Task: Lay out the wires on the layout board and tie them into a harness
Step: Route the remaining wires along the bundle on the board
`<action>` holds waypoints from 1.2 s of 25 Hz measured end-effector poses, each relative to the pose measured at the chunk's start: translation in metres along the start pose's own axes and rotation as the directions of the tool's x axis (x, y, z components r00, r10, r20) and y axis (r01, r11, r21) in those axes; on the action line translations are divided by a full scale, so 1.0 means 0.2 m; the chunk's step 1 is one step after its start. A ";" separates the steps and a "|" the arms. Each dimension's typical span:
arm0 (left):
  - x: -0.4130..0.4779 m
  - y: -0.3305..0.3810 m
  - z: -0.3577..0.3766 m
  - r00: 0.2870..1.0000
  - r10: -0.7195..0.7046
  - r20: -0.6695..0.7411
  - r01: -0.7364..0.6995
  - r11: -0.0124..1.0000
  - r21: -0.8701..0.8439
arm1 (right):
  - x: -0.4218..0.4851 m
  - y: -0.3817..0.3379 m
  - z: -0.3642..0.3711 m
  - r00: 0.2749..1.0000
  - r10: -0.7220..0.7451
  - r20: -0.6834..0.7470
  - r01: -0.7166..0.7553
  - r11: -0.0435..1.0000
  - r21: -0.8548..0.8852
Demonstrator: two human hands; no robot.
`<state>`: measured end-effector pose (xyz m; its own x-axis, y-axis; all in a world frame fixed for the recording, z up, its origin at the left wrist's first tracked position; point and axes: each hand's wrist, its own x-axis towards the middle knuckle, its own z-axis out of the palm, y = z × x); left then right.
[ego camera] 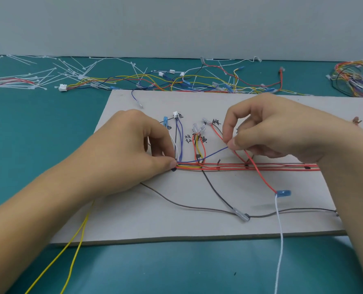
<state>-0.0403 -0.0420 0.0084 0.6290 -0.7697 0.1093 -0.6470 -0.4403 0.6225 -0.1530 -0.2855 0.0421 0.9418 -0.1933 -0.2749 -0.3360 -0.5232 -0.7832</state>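
— Left hand [134, 145]?
— At nine o'clock of the layout board [176, 219], fingers curled, thumb and forefinger pinching down the left end of the red bundle [271, 166].
— And the right hand [271, 128]?
— At one o'clock, curled too, nipping the blue wire [204, 157] between thumb and forefinger. Wire taut, slanting from that pinch down to the left thumb.
— The bundle itself?
— Flat along the board's middle, running nine to three over black marks, hidden at three by the right wrist.
— Anything else on the board?
— A red wire [262, 177] crossing the bundle toward five o'clock, ending in a blue terminal [283, 193]. From there a white wire [279, 240] dropping off the near edge at six. A black wire [216, 192] with a clear terminal [242, 216], lying over a long grey wire [187, 205]. Two yellow wires [76, 240] trailing toward seven from under the left wrist.
— Beyond the board?
— On the teal table [38, 124]: at twelve, a tangle of coloured wires [176, 81]; at ten, scattered white cable ties [70, 71]; at two, a coiled harness [354, 81].
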 end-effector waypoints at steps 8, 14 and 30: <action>-0.01 0.08 0.02 0.994 -0.104 -0.029 0.102 0.994 -0.050 | 0.03 -0.01 0.01 0.994 -0.105 -0.014 0.094 0.813 0.575; -0.02 0.09 0.02 0.993 -0.113 -0.035 0.110 0.991 -0.070 | 0.13 -0.08 0.03 0.984 -0.089 -0.152 0.134 0.938 0.318; -0.03 0.07 0.00 0.947 -0.273 -0.169 0.281 0.960 0.023 | 0.51 -0.34 0.12 0.998 0.023 -0.054 -0.044 0.904 -0.426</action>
<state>-0.0536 -0.0435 0.0168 0.8453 -0.5304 0.0649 -0.4542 -0.6491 0.6103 -0.0337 -0.2487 0.0542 0.9321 -0.2500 -0.2620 -0.3481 -0.8178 -0.4583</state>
